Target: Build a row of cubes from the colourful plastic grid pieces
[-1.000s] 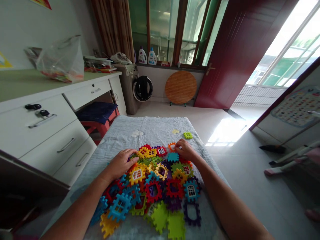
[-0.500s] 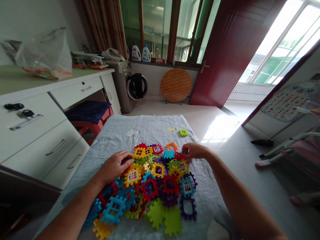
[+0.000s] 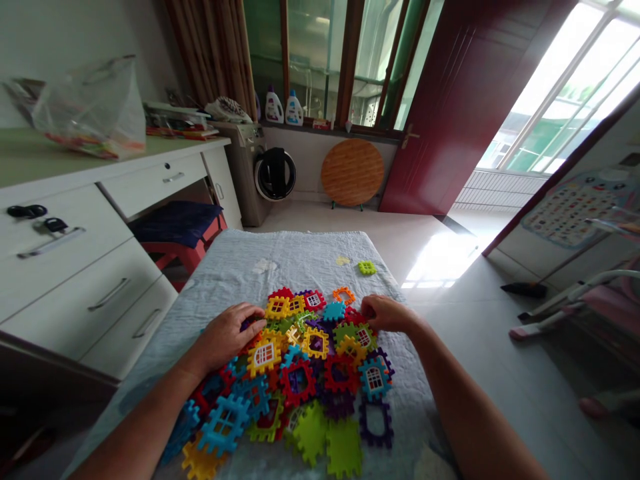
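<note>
Colourful notched plastic tiles lie in a pile on the cloth-covered table. My left hand rests on the pile's left side, its fingers slightly apart over purple and red tiles; whether it grips one is hidden. At the pile's right edge, my right hand has curled fingers beside a red tile; what they hold, if anything, cannot be made out. Near my right hand are a light blue tile and an orange frame. A green tile lies apart, farther back.
White drawers and a red stool with a dark blue cushion stand on the left. Behind the table are a washing machine and a round wooden board. A pink-seated chair frame is at the right.
My right hand has moved slightly nearer and to the left, along the pile's edge. The light blue tile beside it has shifted a little left. My left hand has hardly moved.
</note>
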`<state>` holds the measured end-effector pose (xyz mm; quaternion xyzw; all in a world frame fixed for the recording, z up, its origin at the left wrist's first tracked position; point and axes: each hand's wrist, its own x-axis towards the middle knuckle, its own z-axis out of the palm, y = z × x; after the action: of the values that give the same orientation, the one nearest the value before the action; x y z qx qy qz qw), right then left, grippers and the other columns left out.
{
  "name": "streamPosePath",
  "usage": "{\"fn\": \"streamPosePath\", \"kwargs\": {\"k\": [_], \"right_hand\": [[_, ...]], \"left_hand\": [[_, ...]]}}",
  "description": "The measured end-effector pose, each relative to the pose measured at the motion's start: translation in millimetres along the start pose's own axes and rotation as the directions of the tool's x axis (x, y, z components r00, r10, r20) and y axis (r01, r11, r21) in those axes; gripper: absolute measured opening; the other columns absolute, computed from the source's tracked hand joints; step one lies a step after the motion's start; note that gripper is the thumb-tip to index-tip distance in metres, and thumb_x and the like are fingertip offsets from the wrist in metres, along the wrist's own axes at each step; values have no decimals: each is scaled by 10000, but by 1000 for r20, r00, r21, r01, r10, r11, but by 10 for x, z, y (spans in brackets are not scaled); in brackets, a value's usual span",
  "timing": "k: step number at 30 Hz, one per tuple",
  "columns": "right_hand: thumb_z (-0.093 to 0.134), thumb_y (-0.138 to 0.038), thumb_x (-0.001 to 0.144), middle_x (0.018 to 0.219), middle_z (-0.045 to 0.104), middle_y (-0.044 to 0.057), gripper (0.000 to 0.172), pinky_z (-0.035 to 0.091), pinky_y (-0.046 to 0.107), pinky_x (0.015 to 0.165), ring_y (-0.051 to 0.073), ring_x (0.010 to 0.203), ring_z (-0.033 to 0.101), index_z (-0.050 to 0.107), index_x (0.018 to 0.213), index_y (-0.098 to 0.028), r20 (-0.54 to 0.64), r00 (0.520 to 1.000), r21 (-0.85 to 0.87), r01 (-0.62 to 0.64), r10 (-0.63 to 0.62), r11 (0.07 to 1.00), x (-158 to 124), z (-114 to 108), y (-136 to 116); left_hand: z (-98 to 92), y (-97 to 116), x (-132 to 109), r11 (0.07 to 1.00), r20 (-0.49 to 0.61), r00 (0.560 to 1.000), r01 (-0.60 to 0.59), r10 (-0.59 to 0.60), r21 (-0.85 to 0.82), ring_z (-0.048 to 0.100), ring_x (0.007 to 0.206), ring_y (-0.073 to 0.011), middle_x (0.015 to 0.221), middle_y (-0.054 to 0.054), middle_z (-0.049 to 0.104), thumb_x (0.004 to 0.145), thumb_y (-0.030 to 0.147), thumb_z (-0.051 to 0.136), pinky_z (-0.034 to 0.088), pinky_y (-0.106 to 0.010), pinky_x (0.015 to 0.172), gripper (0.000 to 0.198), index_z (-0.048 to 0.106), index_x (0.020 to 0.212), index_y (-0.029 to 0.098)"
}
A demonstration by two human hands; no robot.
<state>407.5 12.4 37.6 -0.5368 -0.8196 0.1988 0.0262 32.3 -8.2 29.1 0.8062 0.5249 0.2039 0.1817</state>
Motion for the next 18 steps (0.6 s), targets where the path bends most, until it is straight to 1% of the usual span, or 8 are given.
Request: {"fn": "streamPosePath", "kwargs": {"k": [2,4,10,12,14,16,17,18], "right_hand": [[603,-152,621,702,564,-9,88,301,221,572,117,645,439,581,703,-176,13,1000,-30,-11,12,999,-24,4,3],[599,-154,629,679,556,-14,58,297,220,563,112,629,435,569,672,-178,15,1000,-25,-22,22,999,-42,16,10],[596,-176,614,586,515,-47,74,264,216,509,85,549,407,522,618,-183,-41,997,51,-60,62,997,-52,57,80],[590,-174,608,587,506,-51,78,263,213,500,82,546,401,516,633,-183,-69,996,109,-54,62,993,-45,61,129],[575,-159,605,611,496,-53,108,271,207,494,82,551,398,527,698,-184,-117,991,212,-33,59,977,-35,54,186],[544,-145,617,617,463,-59,154,281,203,488,82,543,385,526,764,-188,-195,977,318,-20,86,948,-27,36,230],[526,-142,629,609,439,-61,155,286,202,488,84,537,375,520,777,-191,-250,961,353,-23,119,935,-24,24,241],[513,-143,643,597,416,-62,145,294,205,491,87,531,366,515,780,-194,-319,934,368,-33,160,929,-22,10,242]], "left_hand": [[4,-7,-1,1000,1,1000,2,-2,2,609,937,-214,974,-44,672,852,463,472,456,-312,868,318,664,939,224],[7,-16,-2,1000,-3,1000,2,-2,-4,610,934,-212,972,-42,673,849,464,478,457,-308,866,316,667,939,228],[7,-21,-1,1000,-9,1000,-2,2,-27,611,926,-214,966,-43,677,840,479,480,462,-306,862,328,672,932,230],[5,-15,1,1000,-5,1000,0,0,-23,612,927,-214,967,-44,675,842,482,475,462,-308,862,333,670,934,228],[3,-9,3,1000,-1,1000,4,-5,-19,614,925,-212,969,-41,675,844,480,474,462,-308,860,331,668,935,228],[2,-5,5,1000,-6,1000,7,-7,-20,618,918,-211,962,-36,677,837,478,481,466,-303,853,324,671,923,231],[2,-4,6,1000,-11,1000,8,-8,-22,620,914,-210,957,-34,680,832,478,486,469,-300,848,319,673,916,233],[1,-3,7,1000,-15,1000,7,-8,-25,621,910,-210,953,-34,682,827,477,490,470,-297,845,316,674,910,234]]}}
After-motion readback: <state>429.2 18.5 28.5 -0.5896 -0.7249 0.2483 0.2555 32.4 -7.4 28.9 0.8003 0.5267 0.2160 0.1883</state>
